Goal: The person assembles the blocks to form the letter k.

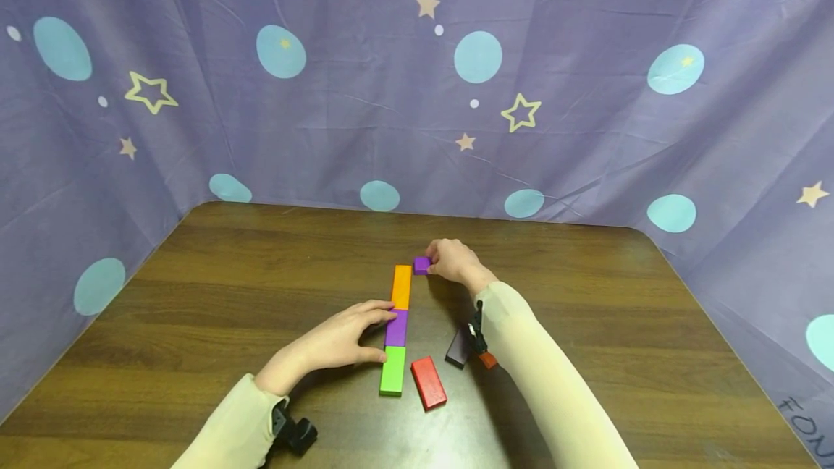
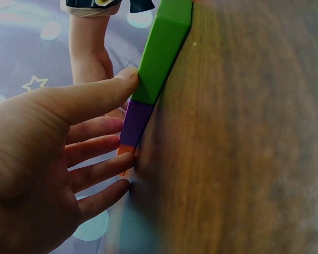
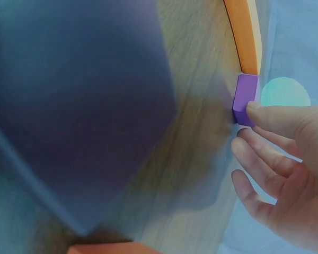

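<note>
Three blocks lie end to end in a line on the table: a green block [image 1: 392,376] nearest, a purple block [image 1: 397,333] in the middle, an orange block [image 1: 402,284] farthest. My left hand [image 1: 342,337] rests along their left side, fingers spread and fairly straight. In the left wrist view its thumb is against the green block [image 2: 159,58]. Beside the orange block's far end, on its right, my right hand [image 1: 452,260] pinches another purple block [image 1: 421,265] between thumb and fingers. That purple block [image 3: 245,98] is down at the tabletop in the right wrist view.
Right of the line lie a red block [image 1: 428,383], a dark block [image 1: 458,349] and an orange-red block [image 1: 487,360], partly hidden under my right forearm. The brown wooden table [image 1: 260,252] ends at a purple patterned curtain [image 1: 365,93].
</note>
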`<control>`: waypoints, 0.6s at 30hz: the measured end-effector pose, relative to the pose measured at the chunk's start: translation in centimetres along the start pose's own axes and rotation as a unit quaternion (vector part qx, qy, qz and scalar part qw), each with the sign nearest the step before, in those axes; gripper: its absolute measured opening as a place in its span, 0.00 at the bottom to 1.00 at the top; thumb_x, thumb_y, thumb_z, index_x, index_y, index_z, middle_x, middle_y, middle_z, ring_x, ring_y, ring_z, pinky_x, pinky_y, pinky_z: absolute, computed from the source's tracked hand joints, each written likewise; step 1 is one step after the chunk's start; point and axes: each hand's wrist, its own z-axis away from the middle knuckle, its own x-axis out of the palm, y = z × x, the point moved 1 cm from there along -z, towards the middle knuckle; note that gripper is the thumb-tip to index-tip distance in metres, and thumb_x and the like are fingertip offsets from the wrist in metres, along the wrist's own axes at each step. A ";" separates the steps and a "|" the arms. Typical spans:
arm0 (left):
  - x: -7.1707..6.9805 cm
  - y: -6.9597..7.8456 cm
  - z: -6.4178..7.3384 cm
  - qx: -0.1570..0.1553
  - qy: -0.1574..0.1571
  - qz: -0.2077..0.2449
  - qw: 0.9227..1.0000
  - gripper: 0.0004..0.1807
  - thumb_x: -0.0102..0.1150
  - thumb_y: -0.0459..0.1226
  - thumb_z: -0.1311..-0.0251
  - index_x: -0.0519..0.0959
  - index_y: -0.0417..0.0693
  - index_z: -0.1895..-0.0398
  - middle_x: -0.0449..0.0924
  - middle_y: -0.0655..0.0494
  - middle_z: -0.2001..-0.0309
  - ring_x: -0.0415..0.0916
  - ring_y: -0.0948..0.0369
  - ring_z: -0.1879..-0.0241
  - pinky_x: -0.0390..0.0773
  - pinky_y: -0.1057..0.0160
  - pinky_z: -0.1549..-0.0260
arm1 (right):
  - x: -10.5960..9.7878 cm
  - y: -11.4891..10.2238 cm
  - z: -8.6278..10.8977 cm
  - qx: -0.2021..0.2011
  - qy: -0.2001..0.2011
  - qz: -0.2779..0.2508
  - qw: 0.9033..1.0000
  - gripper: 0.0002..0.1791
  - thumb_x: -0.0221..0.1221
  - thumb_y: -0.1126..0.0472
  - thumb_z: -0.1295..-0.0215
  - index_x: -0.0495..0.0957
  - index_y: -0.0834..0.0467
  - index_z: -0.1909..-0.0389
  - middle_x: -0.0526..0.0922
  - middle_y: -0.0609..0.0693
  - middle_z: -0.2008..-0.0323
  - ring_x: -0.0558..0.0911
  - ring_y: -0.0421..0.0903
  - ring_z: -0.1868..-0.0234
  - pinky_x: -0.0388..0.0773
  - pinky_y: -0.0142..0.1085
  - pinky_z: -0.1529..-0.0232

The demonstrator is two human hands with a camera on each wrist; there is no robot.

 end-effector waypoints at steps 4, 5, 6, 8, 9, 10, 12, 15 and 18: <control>0.0 0.0 0.0 0.001 0.001 0.001 1.000 0.35 0.64 0.49 0.51 0.69 0.44 0.40 0.63 0.48 0.36 0.61 0.50 0.38 0.63 0.49 0.41 | 0.1 0.0 -0.1 0.001 0.007 -0.003 1.000 0.15 0.64 0.58 0.47 0.78 0.56 0.58 0.83 0.49 0.62 0.80 0.47 0.59 0.75 0.41 0.55; 0.0 0.0 0.0 0.001 0.001 0.000 1.000 0.35 0.64 0.50 0.51 0.69 0.44 0.40 0.63 0.48 0.36 0.61 0.50 0.38 0.63 0.49 0.41 | 0.1 0.0 -0.1 0.002 0.008 -0.004 1.000 0.15 0.64 0.58 0.47 0.78 0.56 0.58 0.83 0.49 0.62 0.80 0.47 0.59 0.74 0.41 0.55; 0.0 0.0 0.0 0.001 0.000 0.001 1.000 0.35 0.64 0.50 0.51 0.69 0.44 0.40 0.63 0.48 0.36 0.61 0.50 0.38 0.63 0.49 0.41 | 0.2 0.0 -0.2 0.002 0.009 -0.004 1.000 0.15 0.64 0.58 0.47 0.79 0.56 0.58 0.83 0.49 0.62 0.80 0.47 0.59 0.75 0.41 0.55; 0.0 0.0 -0.1 0.000 -0.002 0.003 1.000 0.36 0.64 0.50 0.51 0.68 0.45 0.40 0.63 0.48 0.36 0.61 0.49 0.38 0.63 0.48 0.41 | 0.2 0.0 -0.2 0.002 0.010 -0.005 1.000 0.15 0.64 0.57 0.47 0.78 0.56 0.58 0.83 0.49 0.62 0.80 0.46 0.59 0.75 0.41 0.55; 0.0 0.0 -0.1 0.000 -0.002 0.002 1.000 0.36 0.64 0.50 0.51 0.68 0.45 0.40 0.63 0.48 0.36 0.61 0.49 0.38 0.63 0.48 0.41 | 0.3 0.0 -0.2 0.001 0.011 -0.006 1.000 0.15 0.64 0.57 0.47 0.79 0.56 0.58 0.83 0.49 0.62 0.80 0.46 0.59 0.75 0.41 0.55; 0.0 0.0 -0.1 0.000 -0.002 0.002 1.000 0.35 0.64 0.50 0.51 0.68 0.45 0.40 0.63 0.48 0.36 0.61 0.49 0.38 0.63 0.49 0.41 | 0.3 0.0 -0.3 0.000 0.012 -0.006 1.000 0.15 0.64 0.57 0.47 0.79 0.56 0.58 0.83 0.49 0.62 0.80 0.46 0.59 0.75 0.41 0.55; 0.0 0.0 -0.1 0.001 -0.001 0.002 1.000 0.35 0.64 0.49 0.51 0.69 0.45 0.40 0.63 0.48 0.36 0.61 0.50 0.38 0.63 0.49 0.41 | 0.4 0.0 -0.4 -0.001 0.013 -0.006 1.000 0.15 0.64 0.57 0.47 0.79 0.55 0.58 0.84 0.48 0.62 0.80 0.46 0.58 0.75 0.41 0.54; 0.0 0.0 -0.1 0.002 0.002 0.000 1.000 0.35 0.65 0.48 0.52 0.69 0.44 0.40 0.63 0.49 0.36 0.61 0.50 0.38 0.63 0.49 0.41 | 0.4 0.0 -0.5 -0.002 0.015 -0.006 1.000 0.15 0.64 0.57 0.47 0.79 0.55 0.58 0.84 0.48 0.62 0.80 0.46 0.58 0.74 0.41 0.54; 0.0 0.0 0.0 0.002 0.001 -0.001 1.000 0.35 0.65 0.48 0.52 0.69 0.44 0.40 0.63 0.48 0.36 0.61 0.50 0.38 0.63 0.49 0.41 | 0.5 0.0 -0.6 0.002 0.015 -0.009 1.000 0.15 0.64 0.56 0.47 0.79 0.55 0.58 0.83 0.48 0.61 0.80 0.46 0.58 0.74 0.41 0.54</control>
